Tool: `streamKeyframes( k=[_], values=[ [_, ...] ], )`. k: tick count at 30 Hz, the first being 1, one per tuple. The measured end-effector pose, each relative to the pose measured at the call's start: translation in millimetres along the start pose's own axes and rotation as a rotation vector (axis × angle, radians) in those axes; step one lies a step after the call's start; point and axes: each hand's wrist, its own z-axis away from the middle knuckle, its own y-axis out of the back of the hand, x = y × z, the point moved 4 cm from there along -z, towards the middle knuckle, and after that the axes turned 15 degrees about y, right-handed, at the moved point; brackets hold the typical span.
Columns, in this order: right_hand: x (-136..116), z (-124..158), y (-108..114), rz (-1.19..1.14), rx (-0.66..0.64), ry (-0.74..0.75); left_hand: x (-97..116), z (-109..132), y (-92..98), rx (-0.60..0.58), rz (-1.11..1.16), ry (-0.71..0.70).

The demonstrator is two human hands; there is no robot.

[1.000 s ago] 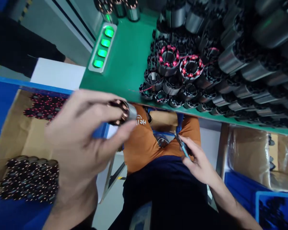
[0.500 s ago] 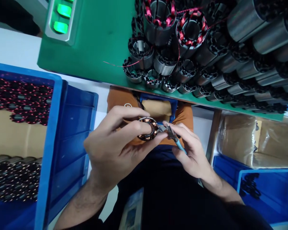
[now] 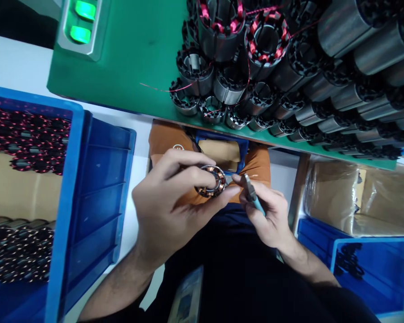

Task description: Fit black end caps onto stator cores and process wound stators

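My left hand (image 3: 175, 202) holds a ring-shaped part with copper windings (image 3: 210, 192), one finger reaching into its opening and the thumb below it. To the right, my right hand (image 3: 269, 211) is closed around a small cutter with a light blue handle (image 3: 255, 196). The cutter's metal tip points up and stands apart from the ring. Both hands are over the lap, below the edge of the green table.
Rows of metal cylinders (image 3: 230, 89), some with red windings, stand on the green table (image 3: 128, 58). At left a blue crate (image 3: 62, 197) holds many wound parts. A blue bin (image 3: 373, 278) with black pieces and plastic-wrapped boxes (image 3: 330, 193) are at right.
My right hand has moved slightly right with the cutter, whose tip has come away from the ring. My left hand and the ring have shifted a little right.
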Motion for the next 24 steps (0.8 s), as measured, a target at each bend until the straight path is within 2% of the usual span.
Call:
streamKeyframes(
  k=[3, 5, 8, 13, 18, 24],
  values=[
    [5, 1, 2, 0.022, 0.099, -0.091, -18, -6, -7.8, -0.096, 0.354, 0.273],
    [5, -1, 3, 0.037, 0.145, -0.088, -28, -7, -15.2, -0.146, 0.564, 0.467],
    [1, -7, 2, 0.092, 0.184, -0.042, -36, -6, -23.9, -0.163, 0.685, 0.633],
    [-5, -23, -2, 0.096, 0.216, 0.021, -35, -2, -29.4, -0.185, 0.73, 0.667],
    [-5, -34, -6, -0.046, 0.214, -0.005, -32, 1, -30.4, -0.252, 0.734, 0.727],
    [-7, -33, -6, -0.077, 0.201, 0.019, -32, 5, -29.5, -0.246, 0.739, 0.69]
  ],
)
